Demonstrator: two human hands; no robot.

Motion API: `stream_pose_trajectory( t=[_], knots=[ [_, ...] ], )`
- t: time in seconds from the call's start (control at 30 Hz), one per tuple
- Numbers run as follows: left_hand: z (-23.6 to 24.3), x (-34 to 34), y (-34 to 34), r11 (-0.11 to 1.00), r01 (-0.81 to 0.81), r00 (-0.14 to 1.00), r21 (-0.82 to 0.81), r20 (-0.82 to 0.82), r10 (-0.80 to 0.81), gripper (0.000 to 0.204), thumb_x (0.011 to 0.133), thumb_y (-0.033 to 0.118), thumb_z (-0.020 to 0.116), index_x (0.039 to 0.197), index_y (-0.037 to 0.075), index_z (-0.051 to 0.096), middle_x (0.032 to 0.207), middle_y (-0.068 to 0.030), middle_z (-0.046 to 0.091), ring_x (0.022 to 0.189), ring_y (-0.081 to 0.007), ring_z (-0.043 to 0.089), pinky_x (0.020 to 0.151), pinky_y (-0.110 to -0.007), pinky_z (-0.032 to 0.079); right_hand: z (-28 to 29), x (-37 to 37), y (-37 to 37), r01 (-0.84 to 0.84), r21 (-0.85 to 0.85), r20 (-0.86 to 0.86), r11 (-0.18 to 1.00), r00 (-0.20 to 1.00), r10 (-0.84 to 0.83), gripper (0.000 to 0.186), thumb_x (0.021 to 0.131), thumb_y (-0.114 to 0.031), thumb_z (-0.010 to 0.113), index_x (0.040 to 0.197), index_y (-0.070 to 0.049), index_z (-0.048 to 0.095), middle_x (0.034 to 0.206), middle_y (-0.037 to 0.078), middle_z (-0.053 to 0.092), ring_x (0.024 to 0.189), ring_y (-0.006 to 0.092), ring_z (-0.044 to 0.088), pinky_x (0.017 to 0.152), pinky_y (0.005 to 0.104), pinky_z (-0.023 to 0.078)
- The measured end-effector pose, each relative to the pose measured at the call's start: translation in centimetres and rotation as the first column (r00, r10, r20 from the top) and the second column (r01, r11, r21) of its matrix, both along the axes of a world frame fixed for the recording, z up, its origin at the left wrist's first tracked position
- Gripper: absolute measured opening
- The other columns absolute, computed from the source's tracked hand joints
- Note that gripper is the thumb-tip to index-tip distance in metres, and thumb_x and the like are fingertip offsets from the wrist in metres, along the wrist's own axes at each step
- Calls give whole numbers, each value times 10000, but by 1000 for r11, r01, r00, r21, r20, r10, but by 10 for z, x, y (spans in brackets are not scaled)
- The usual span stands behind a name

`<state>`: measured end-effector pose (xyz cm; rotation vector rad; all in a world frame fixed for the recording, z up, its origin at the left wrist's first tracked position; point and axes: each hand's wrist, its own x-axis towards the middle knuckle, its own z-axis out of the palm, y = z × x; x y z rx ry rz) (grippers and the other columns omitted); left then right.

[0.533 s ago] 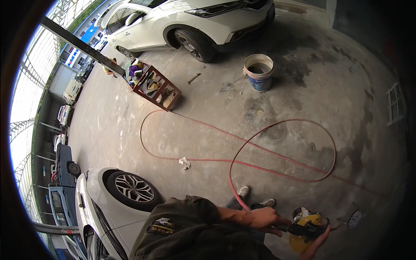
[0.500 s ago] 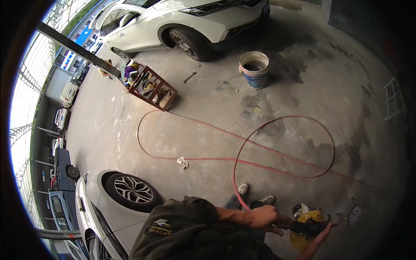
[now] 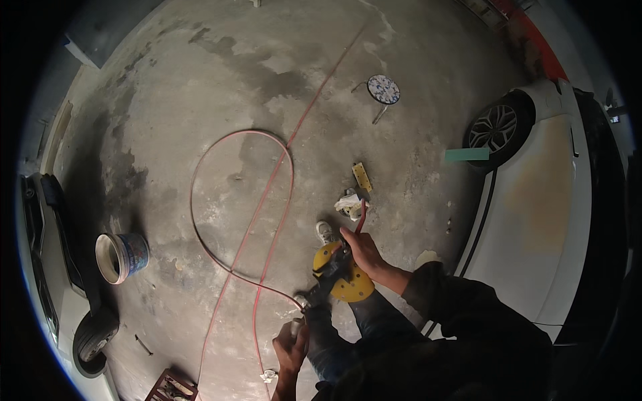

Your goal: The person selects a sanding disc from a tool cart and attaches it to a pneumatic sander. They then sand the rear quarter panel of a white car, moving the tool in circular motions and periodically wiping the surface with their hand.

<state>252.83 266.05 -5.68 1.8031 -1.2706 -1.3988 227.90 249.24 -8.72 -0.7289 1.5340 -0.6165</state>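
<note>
My right hand [image 3: 364, 251] is closed around the dark body of a sander [image 3: 336, 273] with rounded yellow pads dotted with holes. A short red piece [image 3: 362, 217] sticks out beyond that hand. The sander is over my legs, its black rear part pointing toward my left hand. Lower and to the left, my left hand [image 3: 290, 347] is closed around the end of a red air hose [image 3: 284, 294], by a greyish fitting. The hose end and the sander's rear are close together; whether they touch I cannot tell.
Hose loops lie on the concrete floor. Ahead are a round speckled stool [image 3: 383, 89], a yellow perforated block [image 3: 362, 176] and crumpled white material [image 3: 350, 203]. A white car [image 3: 528, 220] with green tape [image 3: 467, 155] stands right; a bucket [image 3: 122, 258] and another car [image 3: 70, 294] stand left.
My view has turned right, bringing the stool and right-hand car fully into sight. My hands, close together at the sander before, are now further apart.
</note>
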Motion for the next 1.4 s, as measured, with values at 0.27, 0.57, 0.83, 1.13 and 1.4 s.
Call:
stream_pose_trajectory(
  t=[0.27, 0.57, 0.83, 1.13, 1.4],
  knots=[
    [-126, 25, 91, 603, -651, 759, 461, 366, 539, 290, 962, 293, 698, 942, 17, 610, 956, -23, 643, 967, -160, 566, 980, -367, 411, -398, -77, -160, 198, -225, -646, 954, 702, -299, 718, 963, -608, 511, 757, 59, 681, 732, 287, 660, 805, 468, 666, 705, 530, 492],
    [-112, 98, 156, 457, -856, 491, 240, 651, 578, 143, 990, 208, 620, 978, 116, 511, 725, 8, 494, 627, -138, 490, 643, -334, 429, -549, -149, -233, 91, 123, -826, 988, 562, 51, 678, 813, -655, 698, 830, 21, 737, 832, 184, 732, 827, 377, 714, 762, 475, 544],
    [-38, 41, 17, 451, -869, 474, 201, 598, 647, 209, 866, 85, 731, 735, 31, 578, 653, 31, 565, 596, -59, 504, 528, -262, 415, -453, -115, -195, 134, 181, -83, 974, 989, -121, 363, 876, -155, 757, 1149, 63, 659, 1051, 122, 712, 926, 237, 702, 784, 384, 558],
    [100, 145, 211, 380, -859, 103, -343, 610, 785, 182, 869, 153, 783, 846, 50, 634, 685, -156, 647, 591, -302, 651, 558, -354, 502, -163, 223, -29, -760, 16, 234, 649, 634, 737, 263, 847, 3, 638, 1110, 9, 623, 1051, 74, 677, 944, 201, 643, 837, 353, 493],
    [124, 200, 433, -441, -712, -585, -546, 114, 803, 160, 950, 133, 693, 861, 20, 623, 679, 2, 597, 581, -87, 545, 529, -249, 413, 2, 546, 202, -945, -324, 151, -55, -109, 983, 250, 821, -79, 693, 1047, 21, 654, 952, 59, 707, 841, 146, 649, 768, 319, 518]
  ],
)
